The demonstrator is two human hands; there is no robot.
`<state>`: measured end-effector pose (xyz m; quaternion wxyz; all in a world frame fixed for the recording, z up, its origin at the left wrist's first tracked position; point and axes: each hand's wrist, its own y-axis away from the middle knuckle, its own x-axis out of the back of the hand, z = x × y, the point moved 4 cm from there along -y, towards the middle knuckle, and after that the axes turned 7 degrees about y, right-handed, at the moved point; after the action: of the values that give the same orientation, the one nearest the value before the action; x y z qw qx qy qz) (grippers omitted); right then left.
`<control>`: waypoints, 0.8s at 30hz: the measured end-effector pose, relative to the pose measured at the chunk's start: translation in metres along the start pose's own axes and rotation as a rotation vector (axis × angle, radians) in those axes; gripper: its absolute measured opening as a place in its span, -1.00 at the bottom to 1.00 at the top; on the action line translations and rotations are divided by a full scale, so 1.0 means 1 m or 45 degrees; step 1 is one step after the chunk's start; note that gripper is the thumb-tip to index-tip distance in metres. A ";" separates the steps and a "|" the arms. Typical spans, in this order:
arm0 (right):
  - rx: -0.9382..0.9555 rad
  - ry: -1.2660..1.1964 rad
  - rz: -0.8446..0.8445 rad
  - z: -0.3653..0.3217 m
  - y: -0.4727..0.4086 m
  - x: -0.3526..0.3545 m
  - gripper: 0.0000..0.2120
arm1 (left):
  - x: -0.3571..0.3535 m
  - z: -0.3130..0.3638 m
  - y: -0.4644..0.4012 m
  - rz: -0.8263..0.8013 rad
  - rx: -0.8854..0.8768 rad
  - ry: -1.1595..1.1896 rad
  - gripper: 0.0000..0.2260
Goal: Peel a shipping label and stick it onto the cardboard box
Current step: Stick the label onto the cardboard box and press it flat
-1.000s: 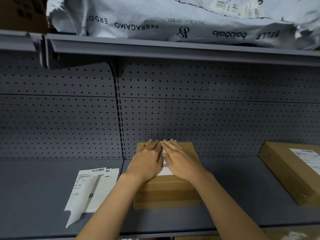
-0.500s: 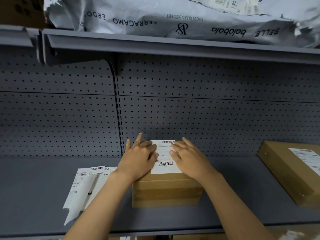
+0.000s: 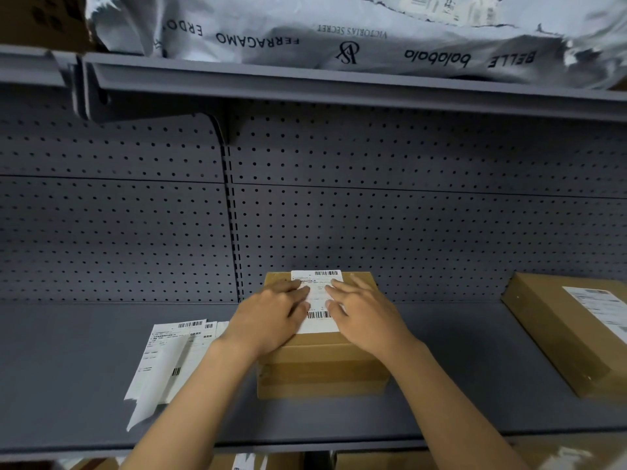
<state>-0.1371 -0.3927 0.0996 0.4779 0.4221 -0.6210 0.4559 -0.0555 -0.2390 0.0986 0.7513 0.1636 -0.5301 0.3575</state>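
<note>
A brown cardboard box point(image 3: 322, 371) stands on the grey shelf point(image 3: 68, 385) in the middle of the view. A white shipping label point(image 3: 317, 300) with barcodes lies flat on the box's top. My left hand point(image 3: 271, 317) rests palm down on the label's left side, fingers spread a little. On the label's right side my right hand point(image 3: 364, 317) presses flat as well. Neither hand grips anything. The middle strip of the label shows between them.
A stack of white label sheets and a peeled backing strip point(image 3: 169, 361) lies on the shelf to the left of the box. Another labelled cardboard box point(image 3: 573, 334) sits at the right. A pegboard wall stands behind. Grey mailer bags point(image 3: 339, 28) fill the upper shelf.
Both hands first slid apart from the label's middle toward its sides, uncovering it. They have since come slightly closer together on it. The box has not moved.
</note>
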 end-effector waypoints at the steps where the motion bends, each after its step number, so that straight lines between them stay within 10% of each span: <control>1: -0.023 0.011 0.007 0.004 0.002 0.002 -0.55 | 0.002 -0.002 0.001 -0.001 0.007 -0.018 -0.58; 24: -0.046 -0.011 0.139 0.021 0.019 0.010 -0.66 | 0.014 -0.001 0.019 0.102 -0.037 -0.011 -0.66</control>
<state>-0.1619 -0.4094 0.1039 0.4571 0.3808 -0.6532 0.4684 -0.0655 -0.2200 0.1087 0.7364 0.1328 -0.5446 0.3788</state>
